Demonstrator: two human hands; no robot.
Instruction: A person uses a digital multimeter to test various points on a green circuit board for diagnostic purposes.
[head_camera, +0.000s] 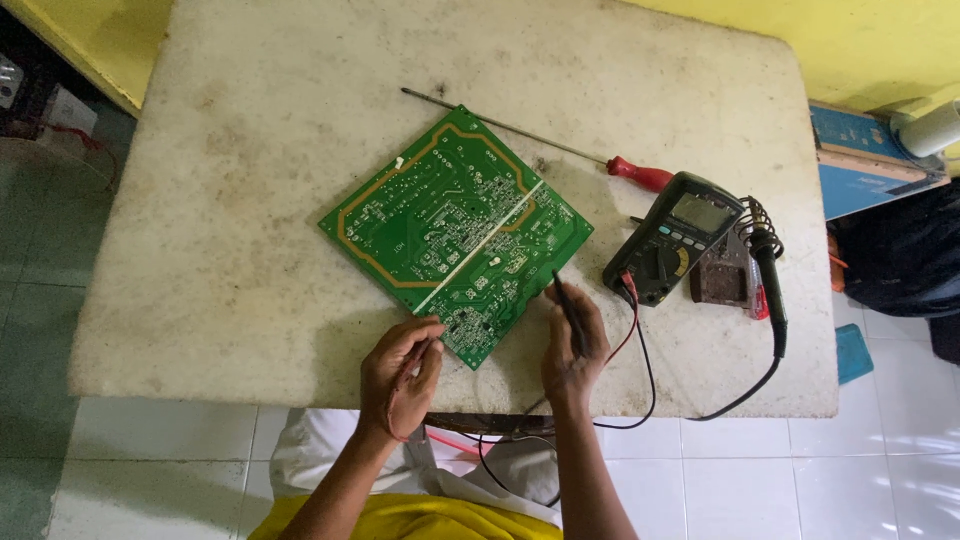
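The green circuit board (455, 232) lies as a diamond at the centre of the tabletop (220, 200), its lower corner between both hands. The left hand (400, 372), fingers curled, pinches a probe touching that corner; the right hand (572, 345) grips a black probe (566, 300) pointing up-left, just beside the board's lower right edge.

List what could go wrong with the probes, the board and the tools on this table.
1. The right hand holds a black probe at the circuit board edge; a slip might bridge nearby solder points.
2. The soldering iron rests close beside the meter; if hot, it could scorch it.
3. The leads hang over the table edge and may snag.
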